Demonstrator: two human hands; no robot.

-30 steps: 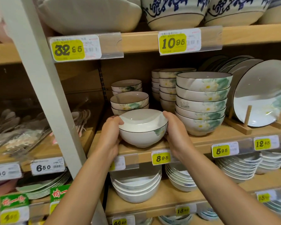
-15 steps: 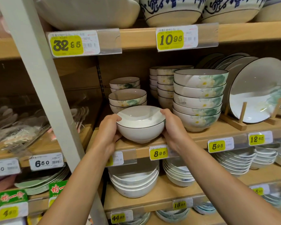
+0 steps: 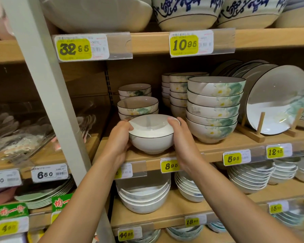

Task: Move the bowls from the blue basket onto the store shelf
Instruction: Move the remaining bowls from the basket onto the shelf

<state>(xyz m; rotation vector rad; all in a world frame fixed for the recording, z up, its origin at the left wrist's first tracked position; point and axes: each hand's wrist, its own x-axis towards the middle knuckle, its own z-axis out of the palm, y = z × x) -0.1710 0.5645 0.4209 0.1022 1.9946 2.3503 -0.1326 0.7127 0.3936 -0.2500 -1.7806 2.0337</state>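
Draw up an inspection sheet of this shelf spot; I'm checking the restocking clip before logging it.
Surface: wooden shelf, price tags along its front edge.
Job's things: white bowl upright at the shelf front, foot at or just above the board; blue basket not in view.
Clutter: short floral bowl stack close behind; taller floral stack to its right; plate on a wooden stand.
Hands: left hand and right hand grip the bowl's sides, thumbs over the rim.
Cables: nothing seen.
Surroundings: blue-patterned bowls above, white dishes below.
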